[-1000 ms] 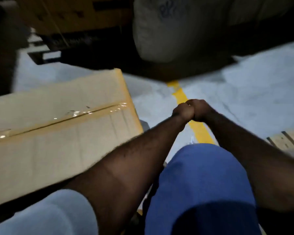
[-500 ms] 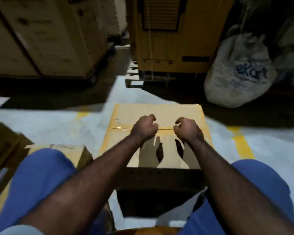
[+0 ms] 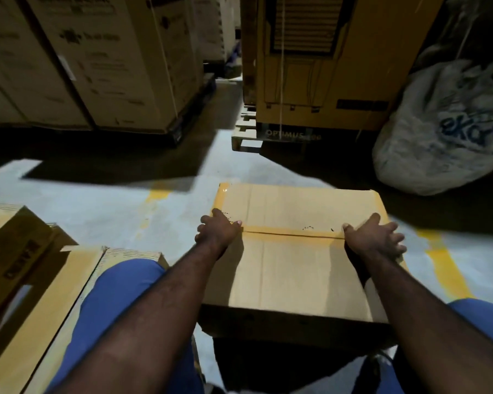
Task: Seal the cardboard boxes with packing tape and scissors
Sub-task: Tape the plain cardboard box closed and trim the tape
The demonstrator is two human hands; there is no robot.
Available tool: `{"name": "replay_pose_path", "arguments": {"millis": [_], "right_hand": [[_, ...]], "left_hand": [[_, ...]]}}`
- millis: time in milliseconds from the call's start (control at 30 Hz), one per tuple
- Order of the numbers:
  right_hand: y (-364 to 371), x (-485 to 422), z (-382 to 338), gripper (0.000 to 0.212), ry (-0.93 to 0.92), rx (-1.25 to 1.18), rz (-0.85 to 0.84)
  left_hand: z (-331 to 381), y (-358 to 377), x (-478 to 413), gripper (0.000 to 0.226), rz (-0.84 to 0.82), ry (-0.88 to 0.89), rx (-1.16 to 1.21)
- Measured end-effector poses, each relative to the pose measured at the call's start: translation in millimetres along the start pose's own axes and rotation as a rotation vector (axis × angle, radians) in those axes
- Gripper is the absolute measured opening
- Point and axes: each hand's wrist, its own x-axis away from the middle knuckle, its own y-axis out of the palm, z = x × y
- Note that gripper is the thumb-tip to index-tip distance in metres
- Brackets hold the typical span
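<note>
Looking down through the head camera, I am seeing the cardboard box sitting on the grey concrete floor between two blue-trousered knees. Its flat brown top is showing faint creases. A glossy strip of tape is running along the centre seam from side to side.

The left hand is lying open at the seam's left end. Its thumb is resting straight on the tape and its outer fingers are bending over the box's left edge. The right hand is pressing the seam's right end, open too, with its fingers splaying over the right edge.

A second box with loose flaps is lying beside the left knee. A worn yellow line is crossing the floor to the right of the taped box.

Towards the far edge of the floor, tall printed cartons are standing at the left. An ochre carton is sitting on a wooden pallet in the middle. A crumpled white woven sack with blue lettering is slumping at the right.
</note>
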Motion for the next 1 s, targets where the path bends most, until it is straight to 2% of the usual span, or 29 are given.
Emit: {"name": "replay_pose_path", "arguments": {"millis": [167, 333, 500, 633, 700, 800, 900, 933, 1000], "right_hand": [[1, -25, 18, 0.098, 0.118, -0.167, -0.044], [1, -34, 27, 0.102, 0.222, -0.243, -0.104], [-16, -32, 16, 0.101, 0.174, -0.341, 0.02], [-28, -36, 4, 0.102, 0.096, -0.547, 0.174], [-27, -40, 3, 0.102, 0.066, -0.688, 0.181], [-21, -37, 7, 0.093, 0.042, -0.9, 0.065], [-9, -31, 17, 0.069, 0.116, -0.992, -0.064], [-3, -29, 22, 0.06, 0.145, -0.998, -0.1], [8, -23, 33, 0.047, 0.202, -0.995, -0.156]], "left_hand": [[6, 14, -19, 0.079, 0.056, -0.108, 0.07], [10, 24, -22, 0.086, 0.122, -0.114, 0.038], [26, -3, -14, 0.095, 0.245, -0.005, 0.078], [33, -23, -15, 0.094, 0.404, 0.112, 0.226], [32, -26, -18, 0.092, 0.427, 0.135, 0.324], [23, -23, -20, 0.08, 0.357, 0.062, 0.514], [3, -11, -18, 0.068, 0.205, -0.065, 0.777], [-6, -4, -18, 0.071, 0.159, -0.099, 0.825], [-28, 11, -17, 0.091, 0.09, -0.182, 0.892]]}}
